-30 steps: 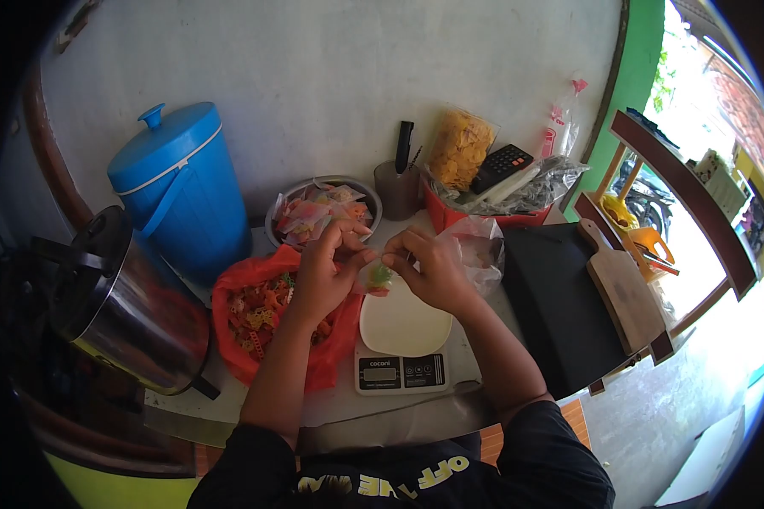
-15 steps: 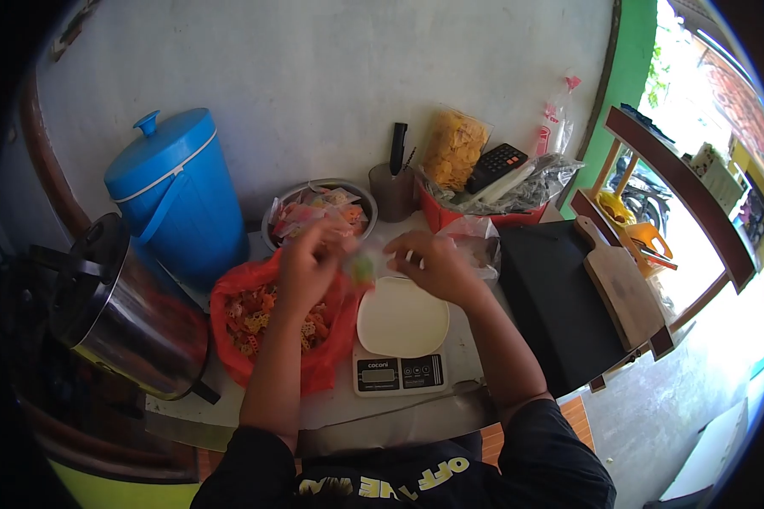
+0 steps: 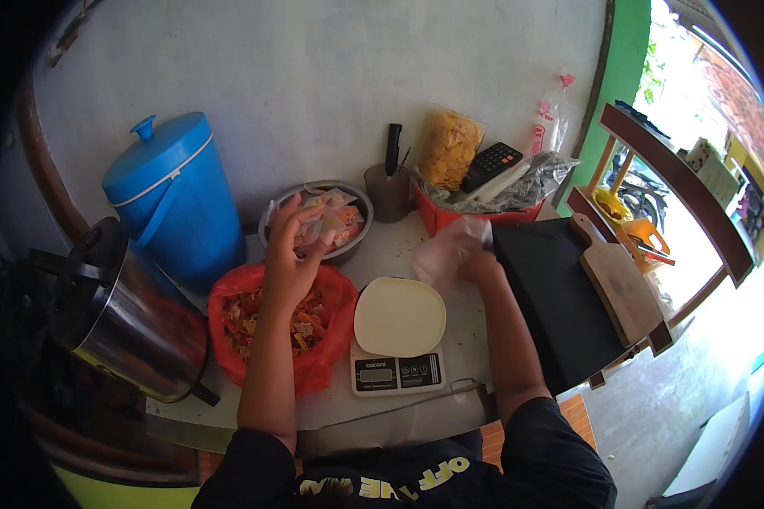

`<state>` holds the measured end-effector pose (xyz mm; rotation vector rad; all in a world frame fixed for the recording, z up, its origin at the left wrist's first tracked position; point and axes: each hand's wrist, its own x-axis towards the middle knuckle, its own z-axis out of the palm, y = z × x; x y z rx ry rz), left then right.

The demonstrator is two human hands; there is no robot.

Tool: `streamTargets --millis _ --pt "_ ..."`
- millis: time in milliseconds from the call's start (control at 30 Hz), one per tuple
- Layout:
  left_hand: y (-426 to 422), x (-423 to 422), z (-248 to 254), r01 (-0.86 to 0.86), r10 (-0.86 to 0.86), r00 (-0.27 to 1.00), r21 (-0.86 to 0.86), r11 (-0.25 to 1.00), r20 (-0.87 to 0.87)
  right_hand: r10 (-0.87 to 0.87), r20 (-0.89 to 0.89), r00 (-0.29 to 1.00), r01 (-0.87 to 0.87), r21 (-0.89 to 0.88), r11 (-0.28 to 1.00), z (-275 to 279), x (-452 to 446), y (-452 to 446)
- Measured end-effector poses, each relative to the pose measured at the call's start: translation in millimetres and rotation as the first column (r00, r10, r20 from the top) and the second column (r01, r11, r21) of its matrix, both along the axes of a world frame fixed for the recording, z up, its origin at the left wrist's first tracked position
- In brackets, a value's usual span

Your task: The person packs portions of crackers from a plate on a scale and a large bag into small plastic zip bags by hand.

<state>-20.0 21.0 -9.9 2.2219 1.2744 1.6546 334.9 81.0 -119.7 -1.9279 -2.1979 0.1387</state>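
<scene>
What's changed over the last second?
The left hand has shifted left and opened, overlapping the metal bowl in view; the small packet is no longer between the hands. The right hand has swung right onto the clear plastic bag; blur hides its grip. Scale, red bag and blue jug stayed put.

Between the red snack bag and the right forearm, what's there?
The kitchen scale, nothing on its pan, then a strip of tabletop. Shows in the head view.
</scene>
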Motion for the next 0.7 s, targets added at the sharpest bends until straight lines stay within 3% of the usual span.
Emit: streamTargets --millis 33,133,233,367,567,600,700 --pt "-1 1 1 0.018 -0.017 1.0 -0.01 1.0 0.014 -0.087 -0.081 0.993 0.087 -0.013 0.996 -5 -4 -2" --pt "-3 4 1 0.067 -0.065 0.997 -0.043 0.997 0.051 0.011 -0.031 0.999 -0.011 -0.006 1.0 7 3 5" --pt "-2 5 0 0.099 -0.096 0.995 -0.078 0.992 0.04 0.015 -0.128 0.992 -0.021 -0.042 0.999 51 6 -4" --pt "2 7 -5 0.132 -0.13 0.991 -0.084 0.988 0.033 0.047 -0.24 0.97 0.022 0.276 0.961 88 6 -27" --pt "-3 15 -3 0.192 -0.19 0.981 -0.088 0.977 0.037 0.177 -0.372 0.911 0.058 0.542 0.838 120 2 -50" --pt "-3 17 -4 0.219 -0.216 0.975 -0.089 0.972 0.045 0.209 -0.467 0.859 0.08 0.525 0.847 126 -2 -54" --pt "-8 27 -10 0.354 -0.298 0.93 -0.308 0.883 0.213 0.3 -0.713 0.634 0.11 0.467 0.877 134 -36 -62"
